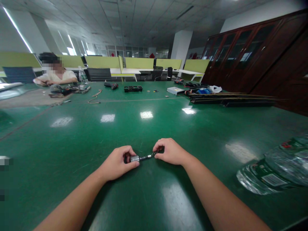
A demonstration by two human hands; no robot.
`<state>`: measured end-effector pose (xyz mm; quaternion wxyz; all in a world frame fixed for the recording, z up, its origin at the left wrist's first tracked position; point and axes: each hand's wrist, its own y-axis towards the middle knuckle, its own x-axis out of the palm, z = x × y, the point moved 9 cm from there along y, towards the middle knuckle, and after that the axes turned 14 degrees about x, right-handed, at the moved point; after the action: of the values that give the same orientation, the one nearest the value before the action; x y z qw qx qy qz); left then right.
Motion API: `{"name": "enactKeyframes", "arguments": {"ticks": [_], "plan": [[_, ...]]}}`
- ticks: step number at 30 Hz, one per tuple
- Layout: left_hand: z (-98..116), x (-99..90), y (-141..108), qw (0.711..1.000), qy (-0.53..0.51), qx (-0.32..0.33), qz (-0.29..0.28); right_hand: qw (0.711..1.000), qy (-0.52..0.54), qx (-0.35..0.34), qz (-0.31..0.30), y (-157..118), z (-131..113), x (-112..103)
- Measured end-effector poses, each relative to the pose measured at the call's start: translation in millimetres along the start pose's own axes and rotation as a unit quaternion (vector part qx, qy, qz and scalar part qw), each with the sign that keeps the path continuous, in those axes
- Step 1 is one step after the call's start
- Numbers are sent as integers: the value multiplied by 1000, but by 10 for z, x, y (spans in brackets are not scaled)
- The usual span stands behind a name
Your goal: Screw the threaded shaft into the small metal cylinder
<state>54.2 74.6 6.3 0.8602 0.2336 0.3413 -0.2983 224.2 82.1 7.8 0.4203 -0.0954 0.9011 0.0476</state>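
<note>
Silver metal cylinder [135, 158], short and round: clasped between your left hand's [116, 163] thumb and fingers, just above the table, or resting on it; the contact underneath cannot be made out.

Slender dark shaft [144, 158], bright-tipped: running from the cylinder toward your right hand [170, 151], near level.

Small dark ridged piece [154, 154]: pinched between your right thumb and fingers, at the bright tip. Whether the two are joined or merely touching, you cannot tell from this view.

Handling notes, by judgement: keep your left clasp firm on the cylinder, so the body neither rolls nor twists. Keep shaft and ridged piece on one line; a slight tilt at the tip could make them bind or slip. Use light fingertip pressure on the right, as the piece is small and partly hidden by your fingers. Let your wrists stay low for steadiness.

Surroundings: glossy green tabletop [130, 199] beneath both hands; clear plastic bottles with green labels [275, 179] lying well to the right of the grip; black boxy part [133, 89] well beyond it; seated person [59, 76] far off, ahead and left.
</note>
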Motion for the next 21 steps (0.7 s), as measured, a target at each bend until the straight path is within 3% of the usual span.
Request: {"name": "enactKeyframes", "arguments": {"ticks": [4,12,21], "plan": [[-2,-2,-6,1000,-3,-3,3,1000,11,24,-9,6,54,-33],[-12,-11,-16,1000,-9,-2,9,999,29,2,-31,-16,-32,48],[-53,24,-16,1000,-19,-1,6,997,45,-67,5,-71,-369,262]]}}
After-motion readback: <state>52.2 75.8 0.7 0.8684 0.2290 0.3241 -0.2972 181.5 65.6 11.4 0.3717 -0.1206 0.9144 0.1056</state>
